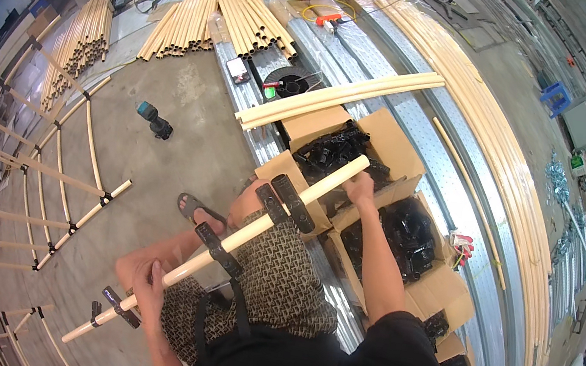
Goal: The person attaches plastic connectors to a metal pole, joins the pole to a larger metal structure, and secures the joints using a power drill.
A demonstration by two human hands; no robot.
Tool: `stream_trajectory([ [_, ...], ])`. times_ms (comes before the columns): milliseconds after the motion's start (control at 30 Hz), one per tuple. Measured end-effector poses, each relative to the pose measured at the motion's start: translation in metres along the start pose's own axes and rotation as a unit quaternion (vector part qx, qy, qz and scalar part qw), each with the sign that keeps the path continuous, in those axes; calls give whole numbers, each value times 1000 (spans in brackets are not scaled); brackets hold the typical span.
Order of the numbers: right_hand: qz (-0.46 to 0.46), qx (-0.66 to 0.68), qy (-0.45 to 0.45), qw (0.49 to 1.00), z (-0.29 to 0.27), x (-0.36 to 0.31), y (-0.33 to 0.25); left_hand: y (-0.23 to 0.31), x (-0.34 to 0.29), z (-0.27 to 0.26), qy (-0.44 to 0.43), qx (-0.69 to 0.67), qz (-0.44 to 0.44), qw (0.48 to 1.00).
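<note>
Cream plastic tube (239,230) lies slantwise across the seated person's lap, one end low by the left knee, the other reaching up over an open cardboard box (391,141). Four black clips (292,203) grip the tube along its length. The left hand (151,279) is curled around the tube near its lower end; the right hand (361,190) is closed around it near the upper end, just above the box. That box and a second box (438,283) beyond the tube hold black plastic fittings (340,151). Across the first box rests a bundle of bent cream tubes (337,98). Left of the tube, on the concrete floor (191,98), lie a cordless drill (155,121) and a tube lattice (55,184). Stacked straight tubes (257,22) lie farther off, beside corrugated metal sheeting (433,167).
</note>
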State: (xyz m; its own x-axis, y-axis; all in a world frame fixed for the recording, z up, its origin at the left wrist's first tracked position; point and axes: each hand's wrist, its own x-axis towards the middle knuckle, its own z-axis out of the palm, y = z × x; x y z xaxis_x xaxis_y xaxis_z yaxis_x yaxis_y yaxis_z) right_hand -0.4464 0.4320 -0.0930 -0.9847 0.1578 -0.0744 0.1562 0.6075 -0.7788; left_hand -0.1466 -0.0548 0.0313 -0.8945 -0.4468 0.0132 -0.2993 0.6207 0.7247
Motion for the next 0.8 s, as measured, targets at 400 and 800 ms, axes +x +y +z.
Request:
stream_trajectory([
  [400, -32, -276, -206, 938, 159, 29, 124, -2, 54, -32, 39, 16, -70, 997],
  [800, -89, -397, -282, 869, 125, -3, 122, 7, 104, -69, 50, 58, 11, 997],
])
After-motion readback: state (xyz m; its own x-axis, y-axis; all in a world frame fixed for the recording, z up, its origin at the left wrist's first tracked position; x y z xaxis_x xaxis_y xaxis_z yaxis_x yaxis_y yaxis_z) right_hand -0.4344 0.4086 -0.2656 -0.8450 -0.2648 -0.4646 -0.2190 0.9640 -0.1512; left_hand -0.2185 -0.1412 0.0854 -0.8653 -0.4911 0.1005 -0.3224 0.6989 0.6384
